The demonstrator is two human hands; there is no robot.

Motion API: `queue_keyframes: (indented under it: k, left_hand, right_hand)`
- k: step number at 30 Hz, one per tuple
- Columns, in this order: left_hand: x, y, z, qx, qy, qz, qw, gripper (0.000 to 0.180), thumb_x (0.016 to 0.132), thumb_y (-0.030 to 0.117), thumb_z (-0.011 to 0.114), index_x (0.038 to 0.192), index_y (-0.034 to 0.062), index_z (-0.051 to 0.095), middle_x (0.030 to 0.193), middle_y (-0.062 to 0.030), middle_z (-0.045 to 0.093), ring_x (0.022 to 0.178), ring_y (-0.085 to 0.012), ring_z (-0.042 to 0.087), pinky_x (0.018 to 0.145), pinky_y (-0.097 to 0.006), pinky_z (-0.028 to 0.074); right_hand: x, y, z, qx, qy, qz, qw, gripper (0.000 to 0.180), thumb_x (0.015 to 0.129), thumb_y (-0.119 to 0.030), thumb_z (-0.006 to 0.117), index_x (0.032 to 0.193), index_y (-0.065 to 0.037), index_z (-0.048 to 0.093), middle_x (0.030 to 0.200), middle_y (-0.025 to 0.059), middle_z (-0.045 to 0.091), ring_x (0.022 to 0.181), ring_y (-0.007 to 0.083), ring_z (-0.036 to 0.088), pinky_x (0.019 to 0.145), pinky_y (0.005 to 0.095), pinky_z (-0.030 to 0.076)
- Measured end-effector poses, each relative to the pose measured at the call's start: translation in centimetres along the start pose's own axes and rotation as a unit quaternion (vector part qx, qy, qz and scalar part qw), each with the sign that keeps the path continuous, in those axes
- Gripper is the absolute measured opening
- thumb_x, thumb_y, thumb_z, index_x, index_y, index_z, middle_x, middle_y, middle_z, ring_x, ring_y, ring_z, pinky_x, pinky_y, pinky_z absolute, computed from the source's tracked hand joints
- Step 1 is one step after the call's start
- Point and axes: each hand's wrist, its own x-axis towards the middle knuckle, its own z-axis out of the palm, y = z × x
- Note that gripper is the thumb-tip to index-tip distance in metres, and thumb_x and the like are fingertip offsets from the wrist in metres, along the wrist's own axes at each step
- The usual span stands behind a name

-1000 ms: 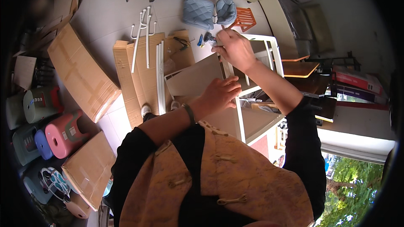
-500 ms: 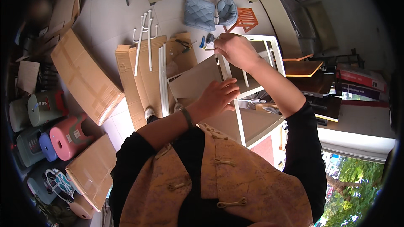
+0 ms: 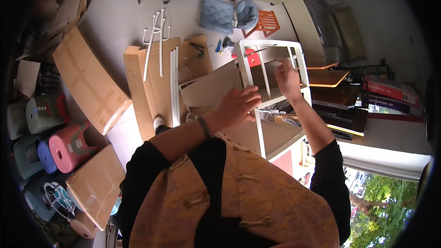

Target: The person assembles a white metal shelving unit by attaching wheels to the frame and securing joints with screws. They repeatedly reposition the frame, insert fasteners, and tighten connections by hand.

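A white metal frame (image 3: 260, 131) with beige panels stands tilted in front of me, its near post slanting up from my waist. My left hand (image 3: 236, 104) lies against that post, fingers hooked over its edge. My right hand (image 3: 288, 80) is raised over the frame's right part, off the post, its fingers loosely apart and slightly blurred. Nothing shows in it. A thin dark rod (image 3: 254, 53), perhaps a hex key, sticks out at the upper part of the post. A beige panel (image 3: 213, 82) sits on the frame's left side.
White tubes (image 3: 175, 87) and a white hooked rack part (image 3: 156, 41) lie on flattened cardboard (image 3: 138, 71). Pliers (image 3: 198, 50) rest there too. A large carton (image 3: 89, 80) and several plastic stools (image 3: 69, 149) stand left. Blue cushions (image 3: 217, 14) and a small orange wooden stool (image 3: 266, 23) are beyond.
My right hand has come off the post's upper end and moved right and toward me, leaving the thin rod in view. My left hand stays on the post.
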Motion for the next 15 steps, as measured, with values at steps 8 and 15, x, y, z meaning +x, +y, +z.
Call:
queue_keyframes:
  k: [8, 15]
  left_hand:
    - [0.0, -0.1, 0.0, 0.008, 0.015, 0.012, 1.0, 0.06, 0.065, 0.037, 0.081, 0.118, 0.014, 0.062, 0.126, 0.0031, 0.057, 0.134, -0.0192, 0.044, 0.094, -0.039, 0.039]
    - [-0.2, -0.3, 0.4, -0.002, 0.033, 0.007, 0.999, 0.062, 0.063, 0.039, 0.082, 0.116, 0.0148, 0.062, 0.124, 0.0049, 0.057, 0.132, -0.018, 0.044, 0.089, -0.038, 0.039]
  right_hand:
    - [3.1, -2.4, 0.7, -0.058, 0.02, -0.233, 0.971, 0.045, 0.086, -0.004, 0.061, 0.13, -0.004, 0.052, 0.123, 0.0193, 0.059, 0.114, 0.0379, 0.056, 0.094, 0.0439, 0.048]
    - [-2.4, -5.3, 0.5, -0.1, -0.045, -0.197, 0.974, 0.042, 0.085, -0.003, 0.059, 0.126, -0.002, 0.054, 0.096, 0.0176, 0.066, 0.089, 0.0352, 0.064, 0.077, 0.0449, 0.053]
